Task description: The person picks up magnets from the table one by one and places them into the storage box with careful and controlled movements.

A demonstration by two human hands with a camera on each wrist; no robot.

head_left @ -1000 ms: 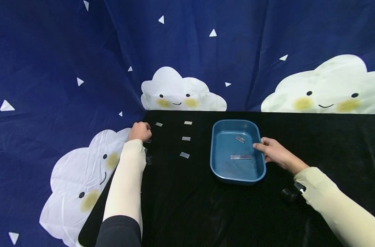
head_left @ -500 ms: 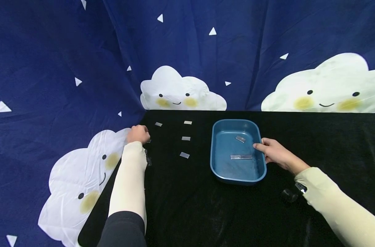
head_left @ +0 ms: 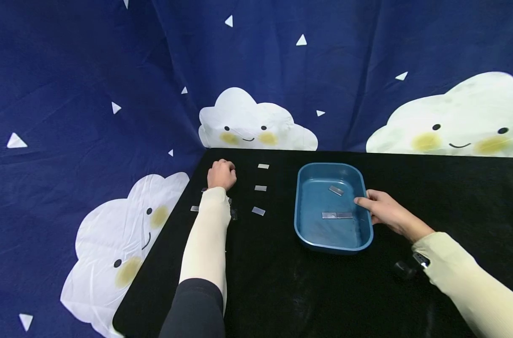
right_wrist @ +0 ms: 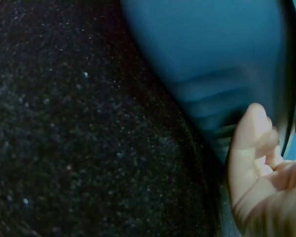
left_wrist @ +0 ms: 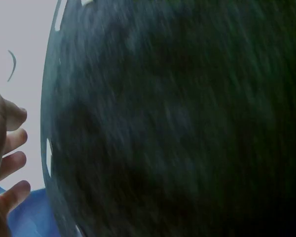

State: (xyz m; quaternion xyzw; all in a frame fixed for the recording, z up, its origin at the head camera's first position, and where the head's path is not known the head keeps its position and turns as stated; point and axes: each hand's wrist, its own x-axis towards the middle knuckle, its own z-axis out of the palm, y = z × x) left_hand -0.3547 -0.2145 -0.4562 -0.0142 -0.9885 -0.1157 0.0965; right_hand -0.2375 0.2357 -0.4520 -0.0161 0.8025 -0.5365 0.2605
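Note:
My left hand (head_left: 221, 174) is at the far left of the black table, above where a small flat grey rectangular piece lay. In the left wrist view its fingers (left_wrist: 16, 163) are apart and loosely bent, and nothing shows between them. At the right, my right hand (head_left: 380, 208) grips the side of a blue plastic box (head_left: 299, 206), thumb over the rim and other fingers against the outer wall. Inside the box lie a tilted grey piece (head_left: 336, 190) and two grey pieces (head_left: 329, 215) end to end.
Three grey pieces stand in a column between hand and box: a far one (head_left: 263, 166), a middle one (head_left: 260, 188) and a near one (head_left: 258, 211). Beside the left forearm lies another piece (head_left: 195, 209). A blue curtain (head_left: 256, 56) with clouds borders the black table (head_left: 273, 281).
My left hand has moved right and slightly away, over the far-left piece, uncovering a piece nearer the left edge. My right hand keeps its grip on the box. The head view has shifted slightly.

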